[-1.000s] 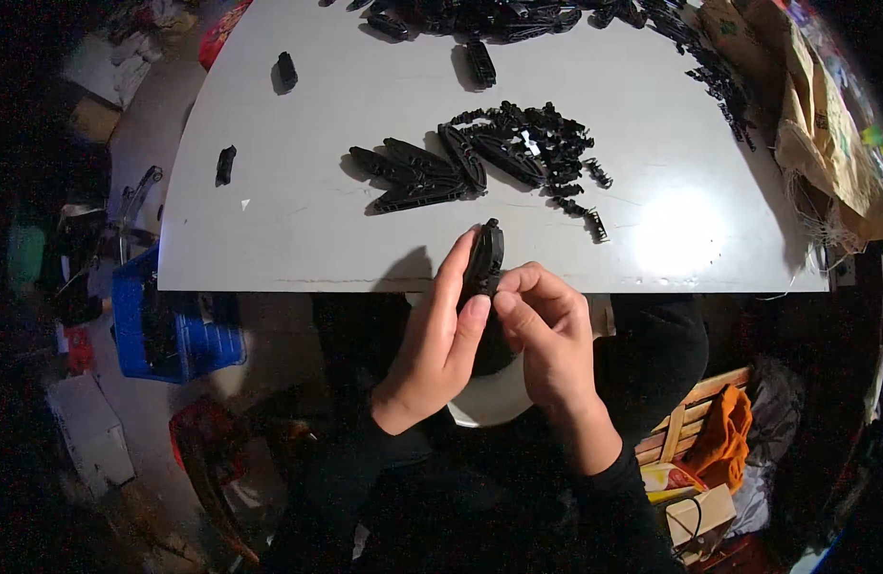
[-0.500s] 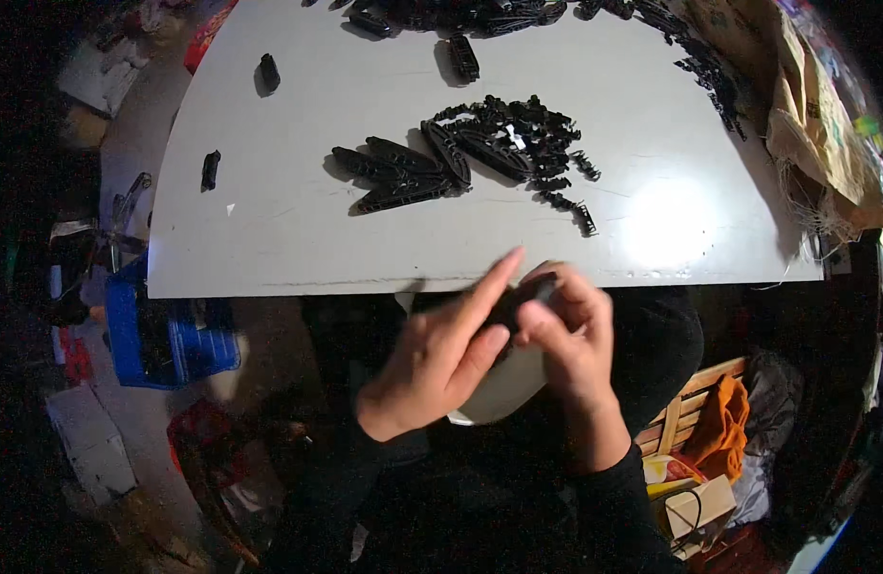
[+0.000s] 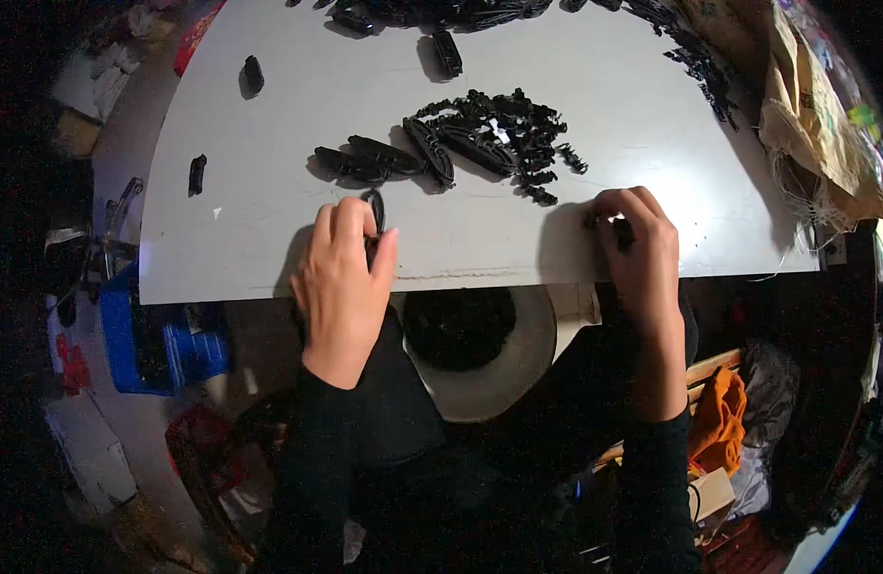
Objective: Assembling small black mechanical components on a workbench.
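Observation:
My left hand is at the table's front edge, fingers curled round a long, narrow black plastic piece that stands tilted between thumb and fingertips. Farther right, my right hand pinches a small black plastic part just over the tabletop; its fingers partly hide it. Beyond the hands, several long oval black pieces lie beside a heap of small black toothed parts, with a small white scrap among them.
A pale round container with a dark inside stands below the table edge between my legs. More black pieces line the far edge of the white table. Single pieces lie at left. A woven sack hangs at right; a blue crate stands lower left.
My hands have parted from above the container and moved up to the table, left and right. One long piece and the nearest small parts have been taken from the table.

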### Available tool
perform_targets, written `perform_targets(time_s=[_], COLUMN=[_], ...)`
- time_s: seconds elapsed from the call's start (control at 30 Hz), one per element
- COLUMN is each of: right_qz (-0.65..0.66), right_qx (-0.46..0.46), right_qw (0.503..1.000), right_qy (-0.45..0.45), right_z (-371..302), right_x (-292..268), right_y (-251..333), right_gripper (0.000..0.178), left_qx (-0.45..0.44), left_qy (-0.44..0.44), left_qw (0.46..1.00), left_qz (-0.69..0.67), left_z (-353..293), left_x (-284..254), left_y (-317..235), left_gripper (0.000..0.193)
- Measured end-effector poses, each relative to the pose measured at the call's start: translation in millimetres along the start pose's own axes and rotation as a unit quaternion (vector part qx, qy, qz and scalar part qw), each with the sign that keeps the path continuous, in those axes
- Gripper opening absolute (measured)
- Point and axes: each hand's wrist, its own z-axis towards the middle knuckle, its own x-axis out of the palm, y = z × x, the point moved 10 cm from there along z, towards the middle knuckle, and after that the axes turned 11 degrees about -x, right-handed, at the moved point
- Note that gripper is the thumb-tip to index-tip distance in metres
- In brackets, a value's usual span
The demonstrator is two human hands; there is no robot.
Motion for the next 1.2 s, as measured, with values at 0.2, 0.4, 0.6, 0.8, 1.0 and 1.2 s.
perform_targets(time_s=[0.2, 0.4, 0.6, 0.8, 1.0, 1.2], right_qz=[0.059, -0.100, 0.520, 0.551, 0.482, 0.516], right_qx=[0.129, 0.096, 0.230, 0.212, 0.198, 0.200], right_qw=[0.986, 0.990, 0.820, 0.804, 0.851, 0.832], right_qy=[-0.087, 0.031, 0.062, 0.067, 0.062, 0.034], right_z=[-10.1, 0.6, -37.1, -36.6, -37.4, -40.6], right_x=[-26.0, 8.4, 63.1, 77.6, 76.4, 80.7], right_y=[-29.1, -21.5, 43.4, 71.4, 68.4, 55.4], right_gripper=[0.009, 0.023, 0.009, 0.012, 0.015, 0.022], left_qx=[0.007, -0.091, -0.096, -0.043, 0.095, 0.048], left_qy=[0.042, 0.218, 0.269, 0.264, 0.202, 0.276], left_qw=[0.956, 0.826, 0.785, 0.847, 0.863, 0.850], left_qz=[-0.289, -0.511, -0.549, -0.459, -0.454, -0.446], left_z=[-10.2, -28.1, -38.2, -39.8, -42.6, -53.8], left_x=[5.5, 27.1, 37.6, 29.3, 10.1, 31.8], left_y=[3.8, -21.8, -33.7, -38.9, -59.9, -58.3], left_gripper=[0.040, 0.032, 0.043, 0.054, 0.052, 0.047])
